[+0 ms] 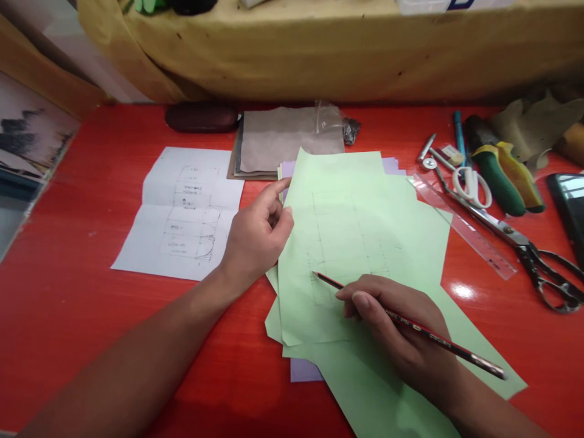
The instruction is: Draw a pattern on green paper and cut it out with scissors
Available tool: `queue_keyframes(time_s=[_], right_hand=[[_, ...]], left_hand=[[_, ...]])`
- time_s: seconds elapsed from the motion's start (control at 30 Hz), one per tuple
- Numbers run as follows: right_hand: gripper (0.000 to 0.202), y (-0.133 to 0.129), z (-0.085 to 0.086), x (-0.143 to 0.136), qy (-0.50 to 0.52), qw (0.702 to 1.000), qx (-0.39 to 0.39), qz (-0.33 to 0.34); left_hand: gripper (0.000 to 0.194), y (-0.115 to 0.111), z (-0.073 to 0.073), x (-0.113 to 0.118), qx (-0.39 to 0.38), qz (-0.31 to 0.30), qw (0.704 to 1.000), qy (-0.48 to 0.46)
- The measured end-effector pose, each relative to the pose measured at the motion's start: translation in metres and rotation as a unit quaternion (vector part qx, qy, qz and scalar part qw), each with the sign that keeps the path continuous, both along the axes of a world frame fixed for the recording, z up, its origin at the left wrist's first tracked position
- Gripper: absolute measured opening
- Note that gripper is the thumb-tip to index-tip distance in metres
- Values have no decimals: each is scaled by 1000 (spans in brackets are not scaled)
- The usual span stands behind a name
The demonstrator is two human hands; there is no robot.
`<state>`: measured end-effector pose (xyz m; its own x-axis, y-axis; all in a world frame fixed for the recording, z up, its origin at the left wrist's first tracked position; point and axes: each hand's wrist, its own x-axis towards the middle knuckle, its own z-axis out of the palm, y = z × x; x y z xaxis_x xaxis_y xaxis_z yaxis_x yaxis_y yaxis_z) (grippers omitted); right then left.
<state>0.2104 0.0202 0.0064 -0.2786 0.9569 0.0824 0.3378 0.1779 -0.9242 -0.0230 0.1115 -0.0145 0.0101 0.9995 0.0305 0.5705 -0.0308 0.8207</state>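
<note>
My right hand [401,322] is closed around a dark pencil with red stripes [429,333], held at a slant. The pencil's tip rests on or just above faint drawn lines on a light green sheet of paper [337,231]. At that sheet's left edge is my left hand [262,228], fingers curled, with the thumb over the edge; it grips the sheet there. The sheet lies on further green paper [387,389] and some purple paper [305,370]. To the left, a creased white sheet [150,237] carries a pencil drawing with handwritten notes.
On the red table [68,304], a clear ruler [474,234], black-handled scissors [511,234], white-handled scissors [472,185] and green-yellow pliers [508,176] lie to the right, near a dark phone-like device [568,204]. Behind are grey material pieces [287,140] and a dark case [201,117].
</note>
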Motion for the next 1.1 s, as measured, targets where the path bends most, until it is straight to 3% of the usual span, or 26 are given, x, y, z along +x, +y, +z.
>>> queue_keyframes(time_s=[0.2,1.1], right_hand=[[21,-1,-6,-1,3,1000,13,11],[22,0,-2,0,0,1000,8,9]], left_hand=[[50,0,1,-1,0,-2,1000,0],[50,-1,1,0,-4,0,1000,1]])
